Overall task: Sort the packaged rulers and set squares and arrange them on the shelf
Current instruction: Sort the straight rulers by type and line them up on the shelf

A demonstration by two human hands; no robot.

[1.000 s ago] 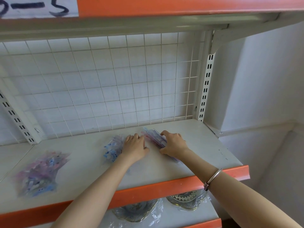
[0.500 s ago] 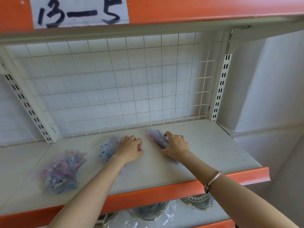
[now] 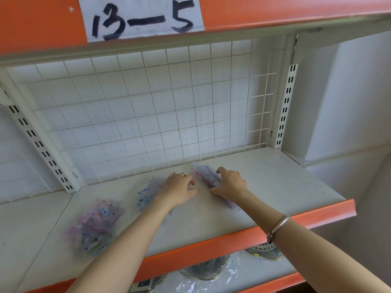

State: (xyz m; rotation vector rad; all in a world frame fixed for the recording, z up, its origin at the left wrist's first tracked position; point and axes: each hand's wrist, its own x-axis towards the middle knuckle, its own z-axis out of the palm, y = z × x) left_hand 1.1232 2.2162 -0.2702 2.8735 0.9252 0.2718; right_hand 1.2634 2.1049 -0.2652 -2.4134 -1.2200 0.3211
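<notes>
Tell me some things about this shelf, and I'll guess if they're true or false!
1. The paper label above reads 13-5. True.
2. The bracelet is on the left wrist. False: it is on the right wrist.
3. The right hand holds a stack of packets lying on the shelf. True.
4. The back of the shelf is solid wood. False: it is a white wire grid.
5. The shelf's front edge is orange. True.
</notes>
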